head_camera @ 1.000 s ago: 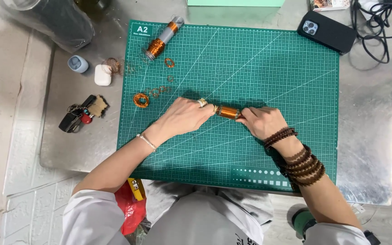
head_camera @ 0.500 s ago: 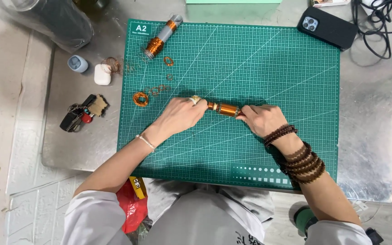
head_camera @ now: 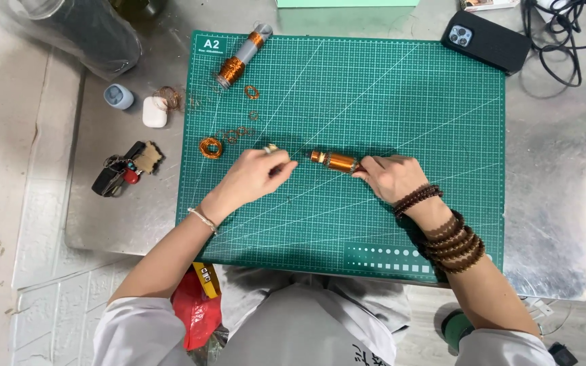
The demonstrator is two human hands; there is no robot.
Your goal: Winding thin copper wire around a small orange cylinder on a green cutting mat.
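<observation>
My right hand (head_camera: 389, 177) pinned the copper-wound grey rod (head_camera: 334, 161) flat on the green gridded cutting mat (head_camera: 401, 95), so my left hand (head_camera: 256, 175), fingertips pinched together just beside its free end, could draw wire taut.

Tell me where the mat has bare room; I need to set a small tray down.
The cutting mat is bare between the phone and the right hand, and along its near edge. Crowded: upper left, around the grey coil tube, wire rings and left hand.
</observation>
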